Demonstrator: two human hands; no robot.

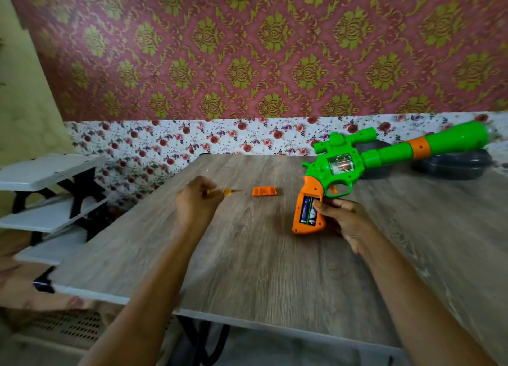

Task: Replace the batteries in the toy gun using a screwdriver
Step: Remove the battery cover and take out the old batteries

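A green and orange toy gun (384, 154) lies tilted over the wooden table (247, 255), barrel pointing far right. My right hand (343, 220) grips its orange handle (309, 214), thumb at the edge of the open battery compartment, where batteries (308, 210) show. My left hand (196, 200) is closed around a small yellow-handled screwdriver (229, 192), its tip pointing right, low over the table. The orange battery cover (264, 191) lies flat on the table between my two hands.
Dark round objects (453, 165) sit at the table's far right, behind the gun barrel. White shelves on a black frame (49, 195) stand left of the table. A patterned wall closes off the back.
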